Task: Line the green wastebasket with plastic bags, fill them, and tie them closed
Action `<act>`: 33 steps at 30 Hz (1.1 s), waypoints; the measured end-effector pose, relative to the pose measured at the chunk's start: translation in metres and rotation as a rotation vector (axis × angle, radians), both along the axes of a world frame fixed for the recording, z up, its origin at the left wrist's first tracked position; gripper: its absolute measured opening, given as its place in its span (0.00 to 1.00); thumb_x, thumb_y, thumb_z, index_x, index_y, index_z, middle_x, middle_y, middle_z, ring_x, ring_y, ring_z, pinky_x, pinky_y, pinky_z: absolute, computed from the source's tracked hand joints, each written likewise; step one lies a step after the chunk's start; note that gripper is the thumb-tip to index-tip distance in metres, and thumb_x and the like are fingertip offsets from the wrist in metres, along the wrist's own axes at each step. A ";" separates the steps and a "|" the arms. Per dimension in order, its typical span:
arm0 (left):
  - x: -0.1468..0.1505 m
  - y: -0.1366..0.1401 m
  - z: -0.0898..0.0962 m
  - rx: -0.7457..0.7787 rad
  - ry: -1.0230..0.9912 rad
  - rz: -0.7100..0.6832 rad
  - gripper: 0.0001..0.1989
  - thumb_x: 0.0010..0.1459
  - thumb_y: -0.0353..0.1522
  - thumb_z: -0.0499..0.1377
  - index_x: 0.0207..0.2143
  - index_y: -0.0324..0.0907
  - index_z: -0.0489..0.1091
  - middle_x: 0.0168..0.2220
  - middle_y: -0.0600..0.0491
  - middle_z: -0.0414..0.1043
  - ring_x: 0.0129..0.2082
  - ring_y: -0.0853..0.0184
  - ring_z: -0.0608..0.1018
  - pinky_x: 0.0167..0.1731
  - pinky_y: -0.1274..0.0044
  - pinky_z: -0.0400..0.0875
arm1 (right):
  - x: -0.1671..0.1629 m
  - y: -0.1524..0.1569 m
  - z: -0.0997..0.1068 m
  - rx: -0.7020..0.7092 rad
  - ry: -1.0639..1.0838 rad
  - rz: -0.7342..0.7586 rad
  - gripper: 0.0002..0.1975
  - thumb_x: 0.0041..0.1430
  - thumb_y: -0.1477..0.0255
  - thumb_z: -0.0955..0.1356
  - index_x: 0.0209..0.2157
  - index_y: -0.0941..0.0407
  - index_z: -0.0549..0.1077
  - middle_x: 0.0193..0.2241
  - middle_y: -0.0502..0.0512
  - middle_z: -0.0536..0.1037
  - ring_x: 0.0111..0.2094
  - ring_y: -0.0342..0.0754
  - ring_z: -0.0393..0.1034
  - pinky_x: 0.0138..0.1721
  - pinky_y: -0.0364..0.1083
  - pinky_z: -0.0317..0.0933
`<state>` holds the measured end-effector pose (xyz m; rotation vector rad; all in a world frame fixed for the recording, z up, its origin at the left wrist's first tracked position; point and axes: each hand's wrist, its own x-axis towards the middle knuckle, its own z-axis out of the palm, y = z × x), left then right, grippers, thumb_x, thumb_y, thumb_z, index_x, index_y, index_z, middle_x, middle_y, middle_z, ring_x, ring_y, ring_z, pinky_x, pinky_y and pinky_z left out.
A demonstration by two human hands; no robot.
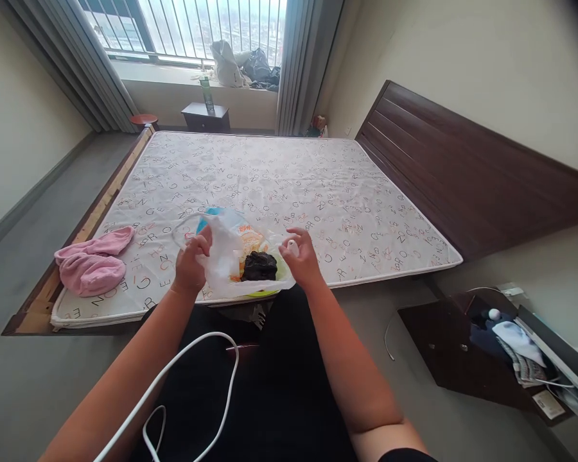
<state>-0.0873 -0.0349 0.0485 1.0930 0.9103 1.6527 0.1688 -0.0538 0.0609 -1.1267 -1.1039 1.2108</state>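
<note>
The left hand (191, 262) is pinching one side of a white bag (219, 266) with its fingers, and the right hand's (304, 262) fingers are pinching the other. The bag is hanging open by the near edge of the mattress (270, 170). If the fingers are slipping, or the plastic is ripping, the black bundle (259, 266) could be tumbling out — maybe onto the floor (361, 333). The bag is looking thin and crinkly — orange marks are showing inside.
</note>
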 end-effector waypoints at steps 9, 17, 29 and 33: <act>0.044 -0.053 0.003 0.045 0.724 -0.436 0.10 0.58 0.39 0.65 0.29 0.44 0.78 0.45 0.44 0.78 0.57 0.49 0.74 0.65 0.59 0.61 | -0.033 -0.016 0.025 0.338 -0.539 0.306 0.25 0.58 0.75 0.68 0.57 0.43 0.74 0.35 0.48 0.77 0.34 0.47 0.67 0.42 0.46 0.61; 0.042 -0.068 -0.005 0.050 0.590 -0.120 0.26 0.39 0.35 0.77 0.43 0.45 0.77 0.66 0.43 0.64 0.68 0.46 0.62 0.68 0.57 0.53 | -0.022 -0.029 0.020 0.192 -0.367 0.428 0.16 0.67 0.63 0.64 0.26 0.54 0.73 0.23 0.47 0.66 0.28 0.44 0.60 0.33 0.44 0.54; 0.059 -0.069 -0.011 -0.120 0.403 -0.366 0.28 0.59 0.34 0.65 0.62 0.44 0.69 0.34 0.51 0.79 0.35 0.64 0.80 0.48 0.68 0.75 | -0.011 -0.022 -0.003 -0.165 0.239 0.290 0.20 0.57 0.54 0.72 0.23 0.54 0.68 0.14 0.40 0.53 0.15 0.36 0.41 0.18 0.40 0.37; 0.053 -0.070 0.004 -0.083 0.545 -0.525 0.12 0.55 0.36 0.68 0.42 0.44 0.83 0.35 0.47 0.78 0.37 0.61 0.77 0.45 0.71 0.74 | -0.015 -0.016 -0.007 -0.242 0.291 0.178 0.20 0.56 0.54 0.72 0.24 0.53 0.65 0.13 0.38 0.50 0.15 0.36 0.39 0.17 0.40 0.38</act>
